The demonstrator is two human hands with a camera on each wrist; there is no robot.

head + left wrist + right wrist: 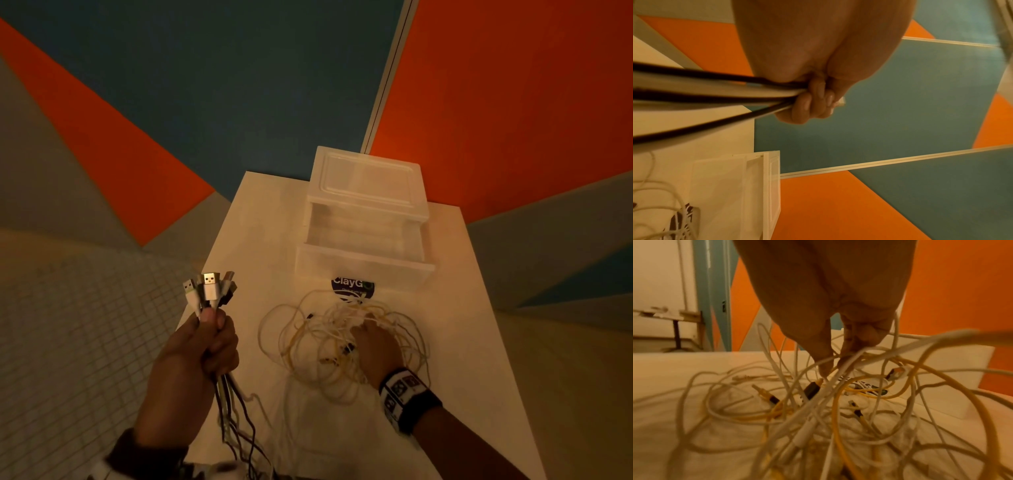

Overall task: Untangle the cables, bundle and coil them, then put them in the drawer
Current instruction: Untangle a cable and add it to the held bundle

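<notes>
My left hand (205, 339) is raised over the table's left edge and grips a bundle of dark and white cables (226, 404), their USB plugs (210, 287) fanned upward. In the left wrist view the curled fingers (812, 104) close on those cables (715, 97). A tangle of white and yellow cables (329, 339) lies on the white table (472, 359). My right hand (373, 342) is down in it. In the right wrist view the thumb and fingers (851, 344) pinch a white cable (840, 369) of the tangle (838, 410). Behind stands a clear plastic drawer unit (366, 192) with its drawer (363, 260) pulled out.
A dark round sticker (352, 286) sits on the table between drawer and tangle. Thin crumpled white sheeting (308, 428) lies under the cables toward me. Tiled floor (68, 342) drops away on the left. Orange and blue wall panels rise behind. Another table (663, 316) stands far left.
</notes>
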